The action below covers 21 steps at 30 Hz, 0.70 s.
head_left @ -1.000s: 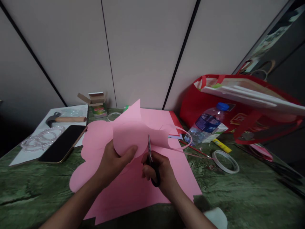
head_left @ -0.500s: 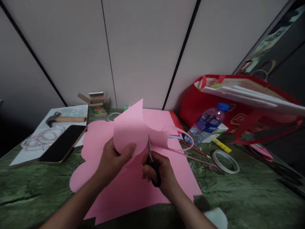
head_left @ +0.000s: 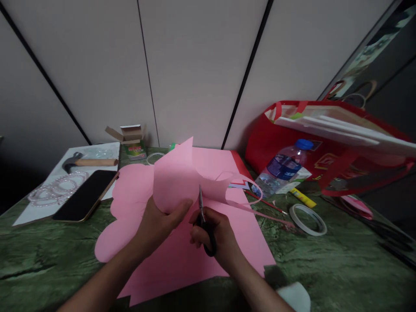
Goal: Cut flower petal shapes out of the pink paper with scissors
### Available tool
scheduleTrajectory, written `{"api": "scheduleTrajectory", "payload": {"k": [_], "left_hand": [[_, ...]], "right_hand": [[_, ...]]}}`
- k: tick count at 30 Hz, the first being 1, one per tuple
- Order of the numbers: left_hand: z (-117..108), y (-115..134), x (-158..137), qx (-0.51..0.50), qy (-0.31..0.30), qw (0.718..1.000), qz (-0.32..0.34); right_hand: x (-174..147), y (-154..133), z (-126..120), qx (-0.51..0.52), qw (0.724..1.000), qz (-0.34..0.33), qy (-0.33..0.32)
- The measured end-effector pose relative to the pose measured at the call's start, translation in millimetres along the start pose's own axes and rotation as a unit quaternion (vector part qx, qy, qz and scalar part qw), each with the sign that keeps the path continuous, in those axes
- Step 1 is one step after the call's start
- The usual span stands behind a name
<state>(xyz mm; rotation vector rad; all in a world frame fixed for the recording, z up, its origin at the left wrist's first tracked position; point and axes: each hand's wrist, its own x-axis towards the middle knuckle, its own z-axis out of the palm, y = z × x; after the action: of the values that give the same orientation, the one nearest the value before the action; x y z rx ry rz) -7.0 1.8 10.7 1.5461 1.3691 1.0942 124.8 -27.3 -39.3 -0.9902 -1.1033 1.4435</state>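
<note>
My left hand [head_left: 160, 221] grips a curved piece of pink paper [head_left: 173, 180] at its lower edge, thumb on the near face. Black-handled scissors [head_left: 210, 240] are in my right hand [head_left: 221, 232], fingers through the loops. Their blades [head_left: 200, 199] point upward at the right edge of the held paper. A thin cut strip [head_left: 256, 186] curls off to the right. Beneath both hands lie large pink sheets [head_left: 182, 264]. Scalloped pink cut-outs [head_left: 112, 240] rest at the left of them.
Left on the green table are a phone [head_left: 86, 195], a hammer [head_left: 94, 162], beaded rings [head_left: 61, 188] and an opened small box [head_left: 134, 145]. To the right are a water bottle [head_left: 281, 167], a tape roll [head_left: 307, 219], a yellow tube [head_left: 303, 198] and a red bag [head_left: 263, 134].
The held paper and the scissors have shifted slightly left. My left thumb has slid right and now lies closer to the blades.
</note>
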Motion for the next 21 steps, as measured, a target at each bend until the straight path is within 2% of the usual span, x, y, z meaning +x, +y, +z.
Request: {"api": "scheduleTrajectory", "payload": {"k": [5, 9, 21], "left_hand": [[1.1, -4.6, -0.9, 0.001, -0.043, 0.999, 0.013], [3.4, -3.5, -3.9, -0.002, -0.054, 0.999, 0.004], [2.6, -7.9, -2.5, -0.011, -0.056, 0.998, 0.015]], "right_hand": [[1.3, -7.3, -3.4, -0.031, 0.999, -0.038, 0.022], [1.4, -8.6, -4.9, -0.05, 0.997, -0.057, 0.018], [1.6, -7.3, -4.5, -0.065, 0.997, -0.042, 0.024]]}}
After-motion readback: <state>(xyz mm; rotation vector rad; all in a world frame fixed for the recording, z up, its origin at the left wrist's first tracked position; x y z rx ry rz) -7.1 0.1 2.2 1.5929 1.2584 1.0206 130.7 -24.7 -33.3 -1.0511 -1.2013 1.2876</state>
